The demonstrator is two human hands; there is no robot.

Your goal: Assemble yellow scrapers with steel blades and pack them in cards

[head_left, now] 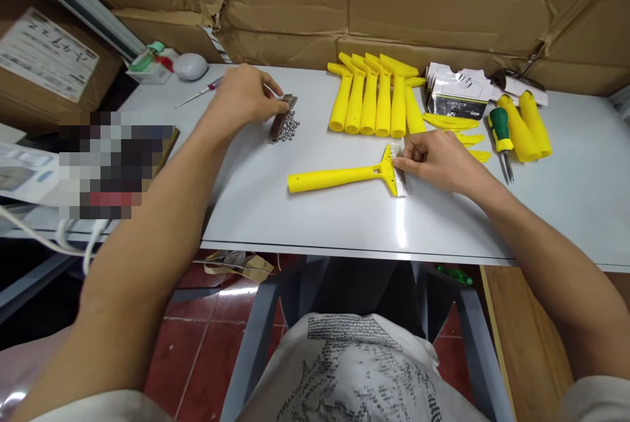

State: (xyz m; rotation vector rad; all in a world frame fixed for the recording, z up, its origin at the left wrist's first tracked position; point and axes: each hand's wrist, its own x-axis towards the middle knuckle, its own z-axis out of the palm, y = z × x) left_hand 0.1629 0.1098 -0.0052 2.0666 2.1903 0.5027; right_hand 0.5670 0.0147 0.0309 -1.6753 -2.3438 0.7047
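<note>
My left hand reaches over the table with thumb and finger apart, its fingertips at the upper end of dark metal plates. Small silver screws lie heaped against those plates. With bent fingers, my right hand pinches the head of a yellow scraper at its silvery metal plate. The scraper lies flat, its handle pointing left. What sits under the right fingertips is partly hidden.
Several yellow handles stand in a row at the back. Beside them are packaged cards, yellow plastic pieces, a green-and-yellow screwdriver and yellow tubes. A thin screwdriver and white mouse lie left.
</note>
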